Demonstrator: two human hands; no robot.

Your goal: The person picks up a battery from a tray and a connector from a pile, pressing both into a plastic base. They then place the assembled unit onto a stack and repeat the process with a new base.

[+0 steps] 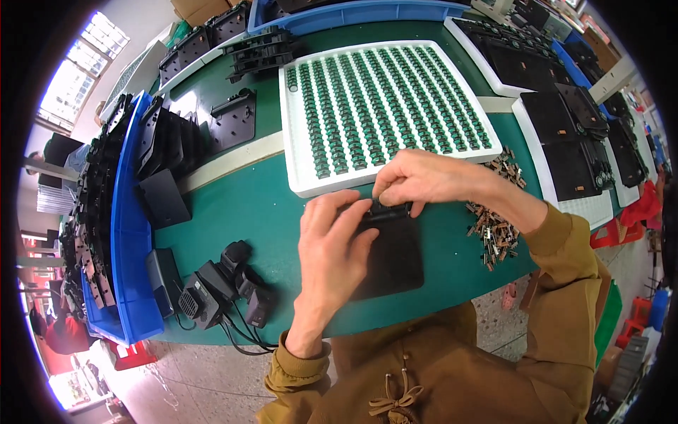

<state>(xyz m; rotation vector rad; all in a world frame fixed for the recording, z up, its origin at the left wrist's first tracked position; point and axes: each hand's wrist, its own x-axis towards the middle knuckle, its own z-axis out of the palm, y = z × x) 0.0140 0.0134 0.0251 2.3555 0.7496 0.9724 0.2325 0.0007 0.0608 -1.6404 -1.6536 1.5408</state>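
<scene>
A flat black plastic panel (392, 261) lies on the green table close in front of me, its far edge carrying a raised black strip. My left hand (330, 237) grips the panel's far left corner, fingertips on the raised strip and thumb over the surface. Over the same strip, my right hand (417, 180) has thumb and fingers pinched together; whatever sits between them is hidden. Just beyond both hands stands a white foam tray (339, 185) filled with rows of small green-and-black parts. To the right of the panel is a loose pile of small brown-and-silver metal pieces (494, 230).
Black devices with cables (219, 283) lie at the near left. A blue bin (131, 268) of black parts borders the left side, with black panels (169, 141) stacked beside it. White foam trays (530, 116) with black panels line the right. Another blue bin (367, 13) stands behind.
</scene>
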